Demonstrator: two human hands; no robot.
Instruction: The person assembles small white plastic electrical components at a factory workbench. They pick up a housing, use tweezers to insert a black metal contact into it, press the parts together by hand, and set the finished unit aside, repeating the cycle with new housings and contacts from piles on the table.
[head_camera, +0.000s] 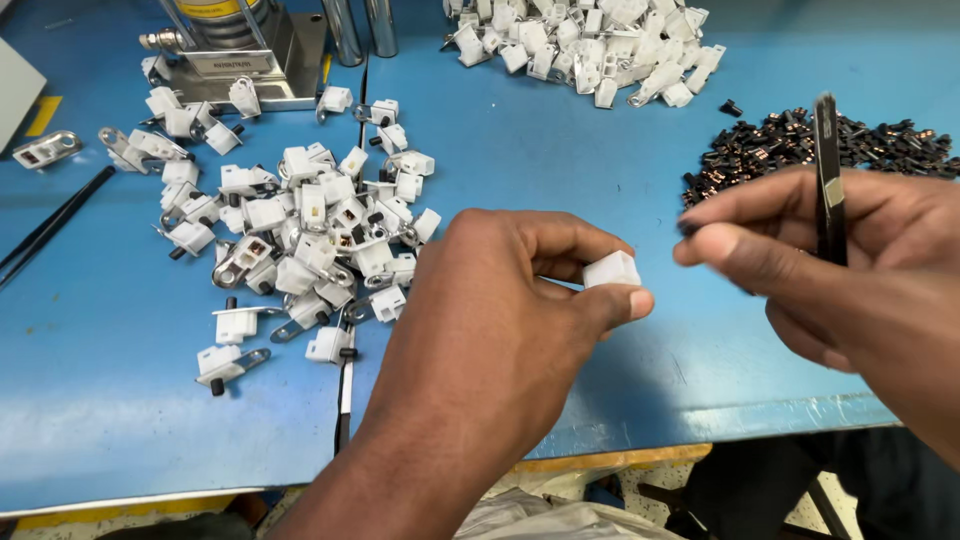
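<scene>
Item, left hand: I see it closed in a pinch on one small white plastic housing, held between thumb and fingertips above the blue bench, open face turned toward the other hand

Item, right hand: closed around black tweezers, shaft upright between the fingers; forefinger and thumb meet just beside the housing, with a dark speck at their tips that I cannot identify

Step, my reading: a small part is being brought to the housing; the next move calls for steady alignment of fingertip and opening, which are near but apart

Item, heap of black coil parts: far right, behind the right hand

Item, pile of bare white housings: top centre

Item, spread of fitted housings with metal brackets: left of the left hand

Item, second black tweezers: lying at the left edge

Item, metal press base: top left

Obstruction: none between the hands; the left-hand spread lies near the left wrist
</scene>
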